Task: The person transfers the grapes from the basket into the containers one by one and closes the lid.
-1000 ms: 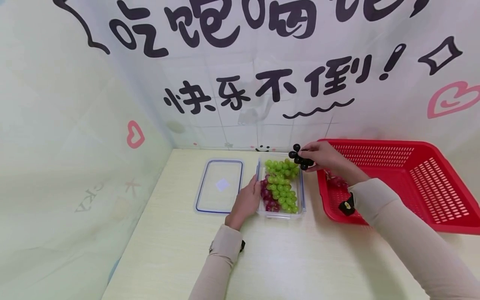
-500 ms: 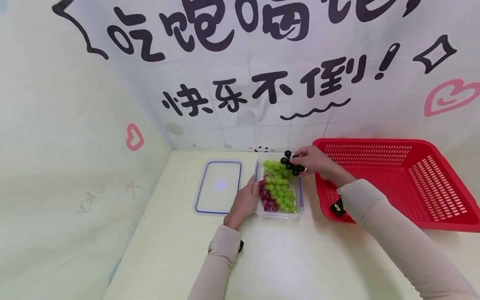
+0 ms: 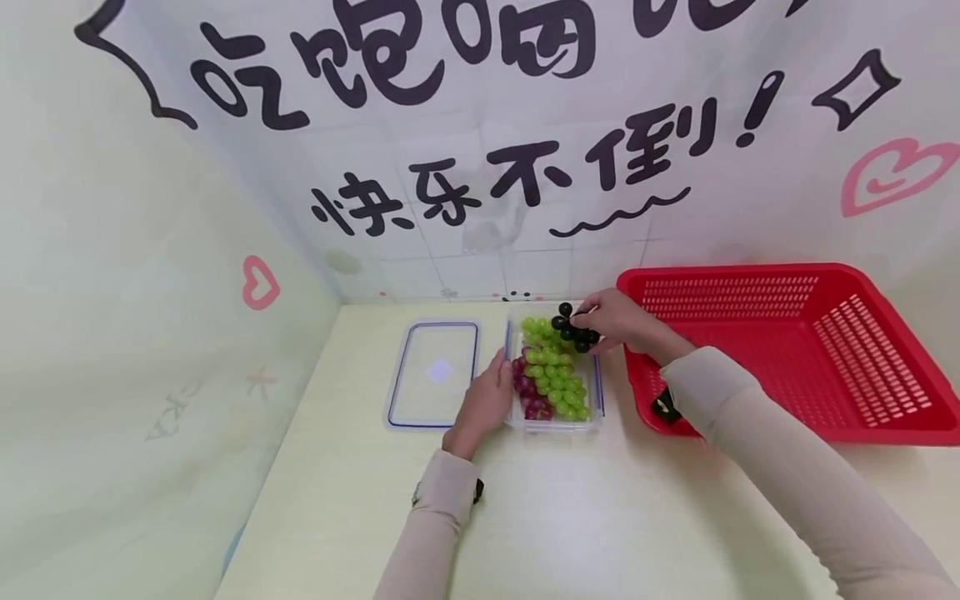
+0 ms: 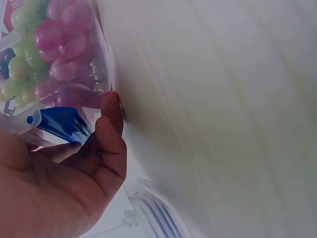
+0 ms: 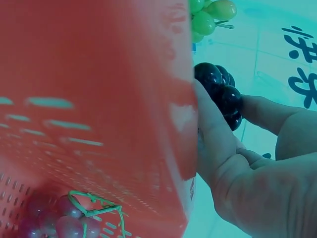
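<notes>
**Operator:** State the condition of each grip.

**Inspector:** The right hand (image 3: 618,319) pinches the black grapes (image 3: 570,333) between thumb and fingers. The left hand (image 3: 486,396) grips the left side of the clear box (image 3: 597,387), fingers curled at its wall.

**Operator:** Describe the black grapes and their position.

**Inspector:** Glossy, round and dark, clustered tightly; the fingers partly cover them. They sit at the right hand's fingertips, above the far right part of the box. Contact with the green grapes (image 3: 558,375) below cannot be told.

**Operator:** Give the counts.

**Inspector:** Black grapes: one bunch; single grapes cannot be fully counted. Green grapes: two clusters, in the box, below and nearer than the right grip. Red-purple grapes (image 3: 531,396): one visible cluster, in the box, just right of the left grip. Red grapes (image 5: 69,223): one visible bunch with a green stem, in the basket (image 3: 847,367). Baskets: one, red, slotted, right of the right grip. Boxes: one. Lids: one; the lid (image 3: 433,392), blue-edged, lies flat left of the left grip.
</notes>
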Motion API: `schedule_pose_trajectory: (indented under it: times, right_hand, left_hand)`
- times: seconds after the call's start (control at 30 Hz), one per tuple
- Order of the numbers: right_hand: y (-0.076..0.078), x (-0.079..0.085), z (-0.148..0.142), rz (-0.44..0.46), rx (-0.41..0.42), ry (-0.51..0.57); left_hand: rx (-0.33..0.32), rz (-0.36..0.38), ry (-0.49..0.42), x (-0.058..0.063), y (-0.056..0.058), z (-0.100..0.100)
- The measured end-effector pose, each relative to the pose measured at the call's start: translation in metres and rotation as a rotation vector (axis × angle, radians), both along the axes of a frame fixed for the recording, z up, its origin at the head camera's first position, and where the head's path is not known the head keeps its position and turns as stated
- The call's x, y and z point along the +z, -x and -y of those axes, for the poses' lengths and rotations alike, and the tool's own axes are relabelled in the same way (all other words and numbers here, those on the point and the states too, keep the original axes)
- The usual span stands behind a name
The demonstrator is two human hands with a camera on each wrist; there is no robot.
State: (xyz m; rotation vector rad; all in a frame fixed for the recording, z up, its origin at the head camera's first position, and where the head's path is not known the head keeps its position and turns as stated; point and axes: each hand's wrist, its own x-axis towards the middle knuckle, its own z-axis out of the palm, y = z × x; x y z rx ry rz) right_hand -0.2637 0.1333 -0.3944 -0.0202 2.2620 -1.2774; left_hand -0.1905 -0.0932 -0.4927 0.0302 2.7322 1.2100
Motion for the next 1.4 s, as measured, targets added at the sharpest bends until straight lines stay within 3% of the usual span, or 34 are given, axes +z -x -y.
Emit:
schedule_pose_trajectory:
  times: [0.2, 0.73, 1.4]
  right_hand:
    - [0.002, -0.001, 0.003, 0.001, 0.012, -0.006]
    - [0.002, -0.005, 0.013, -0.044, 0.086, -0.151]
    - [0.003, -0.003, 0.006, -0.043, 0.088, -0.121]
  left_hand:
    - [-0.019, -0.026, 0.001, 0.001, 0.004, 0.000]
    - [-0.008, -0.050, 0.009, 0.000, 0.001, 0.003]
    - [-0.005, -0.033, 0.008, 0.001, -0.001, 0.004]
